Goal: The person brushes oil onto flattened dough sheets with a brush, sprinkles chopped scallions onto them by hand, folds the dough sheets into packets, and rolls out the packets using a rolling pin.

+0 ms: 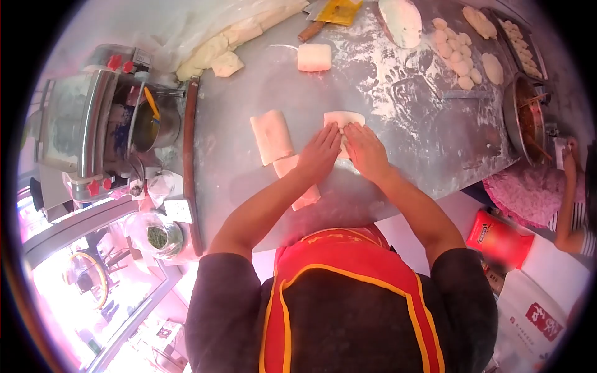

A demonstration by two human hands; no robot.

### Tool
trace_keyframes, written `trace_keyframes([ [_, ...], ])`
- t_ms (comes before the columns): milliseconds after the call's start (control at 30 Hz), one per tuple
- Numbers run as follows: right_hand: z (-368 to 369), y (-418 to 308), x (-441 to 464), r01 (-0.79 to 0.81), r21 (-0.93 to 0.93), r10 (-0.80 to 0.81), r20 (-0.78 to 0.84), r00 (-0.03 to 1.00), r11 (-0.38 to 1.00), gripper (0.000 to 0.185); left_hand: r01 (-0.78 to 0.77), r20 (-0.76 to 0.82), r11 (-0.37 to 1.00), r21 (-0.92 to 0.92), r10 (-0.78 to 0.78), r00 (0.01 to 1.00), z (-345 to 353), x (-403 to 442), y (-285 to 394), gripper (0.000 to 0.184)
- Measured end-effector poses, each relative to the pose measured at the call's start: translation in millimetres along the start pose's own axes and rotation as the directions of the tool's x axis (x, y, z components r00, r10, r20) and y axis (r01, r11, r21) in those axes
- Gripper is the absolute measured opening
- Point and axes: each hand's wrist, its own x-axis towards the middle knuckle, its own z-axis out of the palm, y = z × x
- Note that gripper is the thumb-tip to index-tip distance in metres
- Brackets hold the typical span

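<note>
A pale rectangular piece of dough lies on the floured metal worktop. My left hand rests on its left side, fingers stretched out and close together. From the right, my right hand presses on the same piece with its fingers laid along it. The two sets of fingertips nearly meet near the middle of the dough, and what lies under the palms is hidden. Left of my hands is a folded slab of dough. Another dough slab shows partly beneath my left forearm.
A dough block sits farther back, near a rolling pin. Long dough lies back left. Several dough balls, a tray and a bowl of filling stand right, near another person's arm. A machine stands left.
</note>
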Motion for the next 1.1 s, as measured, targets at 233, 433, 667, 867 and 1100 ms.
trace_keyframes([
  [233, -2, 35, 63, -0.242, 0.264, 0.196, 0.190, 0.962, 0.934, 0.033, 0.650, 0.235, 0.685, -0.329, -0.608, 0.759, -2, -12, 2, 0.038],
  [433, 29, 14, 115, -0.108, 0.307, -0.174, 0.758, 0.629, 0.946, 0.039, 0.824, 0.724, -0.160, -0.543, -0.586, 0.363, -48, 7, 40, 0.037],
  [667, 14, 59, 39, -0.742, 0.308, 0.620, 0.410, 0.669, 0.596, 0.039, 0.540, 0.451, -0.204, -0.816, -0.810, 0.375, 14, -1, -5, 0.035],
  [867, -52, 35, -76, -0.891, 0.284, 0.777, 0.441, 0.448, 0.353, 0.045, 0.841, 0.667, 0.258, -0.477, -0.518, 0.536, 11, 18, -2, 0.035],
  [1100, -2, 63, -32, -0.683, 0.541, 0.598, 0.362, 0.716, 0.491, 0.030, 0.744, 0.629, -0.058, -0.665, -0.579, 0.518, 42, 32, 26, 0.032],
])
